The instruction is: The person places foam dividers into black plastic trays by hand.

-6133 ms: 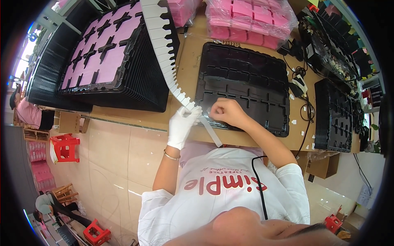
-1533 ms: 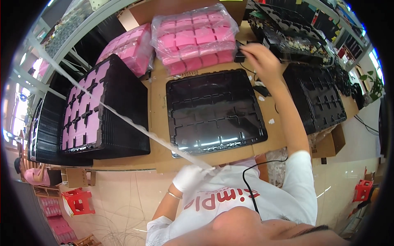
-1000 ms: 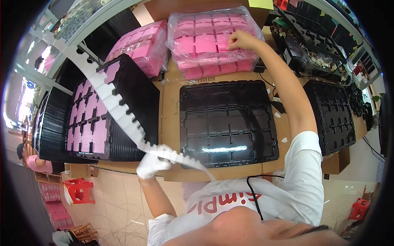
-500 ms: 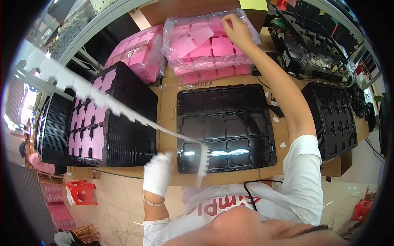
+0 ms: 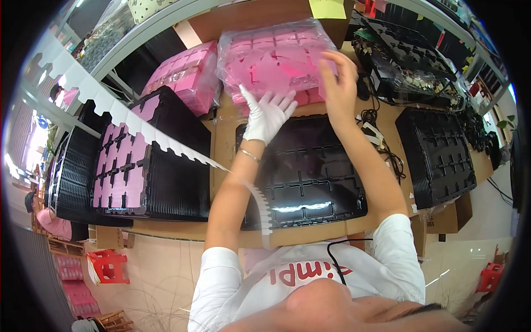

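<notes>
My left hand (image 5: 267,117), in a white glove, is open with its palm up and fingers spread. It hovers at the near side of a clear plastic bag (image 5: 232,52) of pink sheets. To its right, my bare right hand (image 5: 339,83) has its fingers bent round the edge of a pink sheet (image 5: 322,86), partly blurred. Loose pink pieces (image 5: 276,63) lie on top of the bag. Below both hands, a black plastic tray (image 5: 298,188) with moulded compartments lies flat on the cardboard-covered table, partly hidden by my left forearm.
At left stands a tall stack of black trays (image 5: 180,166) with pink pieces in the top one. Another pink bundle (image 5: 182,74) is behind it. More black trays (image 5: 440,157) stand at right, near cables (image 5: 395,163). A pale toothed strip (image 5: 166,135) crosses the view.
My left hand has moved from the table's near edge up to the pink bag and turned palm up. My right hand has come down and right from the bag's far edge.
</notes>
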The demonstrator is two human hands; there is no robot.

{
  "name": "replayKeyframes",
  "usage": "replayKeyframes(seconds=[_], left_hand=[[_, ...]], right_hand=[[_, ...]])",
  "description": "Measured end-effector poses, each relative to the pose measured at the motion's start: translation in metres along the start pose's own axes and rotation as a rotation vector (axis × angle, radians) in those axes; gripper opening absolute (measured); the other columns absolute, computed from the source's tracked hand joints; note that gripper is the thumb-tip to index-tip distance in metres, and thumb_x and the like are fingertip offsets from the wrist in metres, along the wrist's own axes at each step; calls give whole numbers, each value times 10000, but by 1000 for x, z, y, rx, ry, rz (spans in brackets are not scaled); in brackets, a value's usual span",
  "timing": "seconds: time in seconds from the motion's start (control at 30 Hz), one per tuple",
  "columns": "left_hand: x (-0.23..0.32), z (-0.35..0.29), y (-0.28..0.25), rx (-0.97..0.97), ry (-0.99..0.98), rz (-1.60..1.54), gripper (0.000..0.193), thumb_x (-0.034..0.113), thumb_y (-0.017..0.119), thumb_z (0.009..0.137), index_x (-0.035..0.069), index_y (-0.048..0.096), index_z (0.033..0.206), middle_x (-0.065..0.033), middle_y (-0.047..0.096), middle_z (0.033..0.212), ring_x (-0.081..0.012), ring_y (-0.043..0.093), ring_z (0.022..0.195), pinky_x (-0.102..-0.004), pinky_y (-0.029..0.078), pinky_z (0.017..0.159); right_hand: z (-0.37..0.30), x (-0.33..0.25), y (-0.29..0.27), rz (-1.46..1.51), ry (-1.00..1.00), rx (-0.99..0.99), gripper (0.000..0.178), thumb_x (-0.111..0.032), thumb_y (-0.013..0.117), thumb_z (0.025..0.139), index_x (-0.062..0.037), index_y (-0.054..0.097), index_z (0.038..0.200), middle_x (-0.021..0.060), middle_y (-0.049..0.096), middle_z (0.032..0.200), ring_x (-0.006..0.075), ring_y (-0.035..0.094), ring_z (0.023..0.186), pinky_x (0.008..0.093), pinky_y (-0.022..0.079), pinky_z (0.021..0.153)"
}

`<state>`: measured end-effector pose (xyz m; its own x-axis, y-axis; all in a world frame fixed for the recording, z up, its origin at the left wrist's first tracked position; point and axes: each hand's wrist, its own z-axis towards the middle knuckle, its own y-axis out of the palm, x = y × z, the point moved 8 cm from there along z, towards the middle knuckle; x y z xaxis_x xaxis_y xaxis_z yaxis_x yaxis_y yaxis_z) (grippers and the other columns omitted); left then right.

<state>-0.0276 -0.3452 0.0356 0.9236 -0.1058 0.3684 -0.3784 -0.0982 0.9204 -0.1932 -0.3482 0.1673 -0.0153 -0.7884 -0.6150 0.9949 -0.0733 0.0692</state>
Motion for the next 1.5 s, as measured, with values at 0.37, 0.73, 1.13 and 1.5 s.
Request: replayKeyframes(seconds=[0.37, 0.73, 1.13, 1.5], left_hand=[[71, -98, -45, 308, 285, 620, 117, 263, 673, 909, 173, 631, 970, 83, 568, 786, -36, 480, 597, -173, 364, 569], [46, -221, -106, 576, 251, 1551, 365, 331, 692, 874, 1, 654, 1027, 1, 625, 699, -58, 545, 627, -225, 441, 593], [21, -244, -104, 685, 207, 2005, 554, 422, 701, 813, 93, 594, 1246, -6, 572, 667, -170, 595, 635, -328, 502, 630], [52, -232, -53, 542, 858, 2346, 610, 351, 742, 773, 53, 543, 1268, -172, 618, 963, -345, 605, 905, -440, 501, 785]], right_hand=[[-100, 78, -77, 422, 961, -108, 295, -174, 682, 877, -11, 630, 1117, 51, 666, 992, 125, 641, 862, 277, 528, 762], [-227, 26, -136, -153, 880, -289, 242, -114, 713, 835, 3, 638, 1033, 28, 681, 847, 70, 610, 759, 219, 470, 685], [-249, -3, -154, -487, 677, -263, 470, -61, 721, 780, 0, 537, 1208, 10, 598, 684, 84, 524, 624, 232, 436, 622], [-193, -29, -148, -1081, 122, -277, 408, -146, 713, 785, -34, 573, 1151, 78, 574, 803, 294, 544, 789, 447, 411, 811]])
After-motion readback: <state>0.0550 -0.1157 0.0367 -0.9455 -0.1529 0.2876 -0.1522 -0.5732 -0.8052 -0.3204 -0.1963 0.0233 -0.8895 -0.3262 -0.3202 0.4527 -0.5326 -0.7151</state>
